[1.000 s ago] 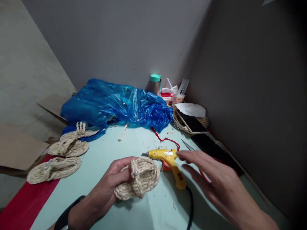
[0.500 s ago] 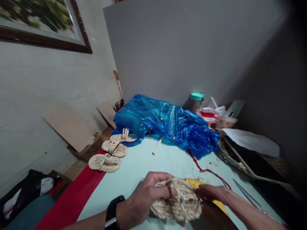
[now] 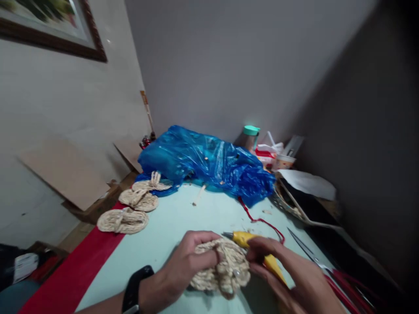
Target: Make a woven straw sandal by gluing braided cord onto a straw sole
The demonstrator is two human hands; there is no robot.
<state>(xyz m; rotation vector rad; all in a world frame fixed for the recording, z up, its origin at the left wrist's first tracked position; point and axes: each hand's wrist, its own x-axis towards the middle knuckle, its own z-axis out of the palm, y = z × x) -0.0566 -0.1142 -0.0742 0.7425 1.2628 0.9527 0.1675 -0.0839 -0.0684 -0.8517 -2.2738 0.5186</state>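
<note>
My left hand [image 3: 193, 266], with a black band on its wrist, grips a small woven straw slipper [image 3: 237, 264] just above the table. Its thumb lies over the slipper's strap, and a clear shiny spot, perhaps glue, shows on the weave. Closed around a yellow glue gun [image 3: 244, 238] is my right hand [image 3: 278, 261]; the metal nozzle points left, just beyond the slipper's far edge. The right fingertips are at the slipper's right end, and whether they also pinch it I cannot tell.
Several finished straw slippers [image 3: 122, 221] lie along the left edge by a red strip [image 3: 75, 279]. A blue plastic bag [image 3: 203, 159] covers the back. At right are red-handled scissors [image 3: 314, 257], a red cord [image 3: 262, 220] and a basket [image 3: 284, 200]. A green-lidded bottle [image 3: 250, 137] stands behind.
The view has swung right, so things appear farther left. The glue gun shows more of its nozzle beyond the slipper, and the red scissor handles have come into sight.
</note>
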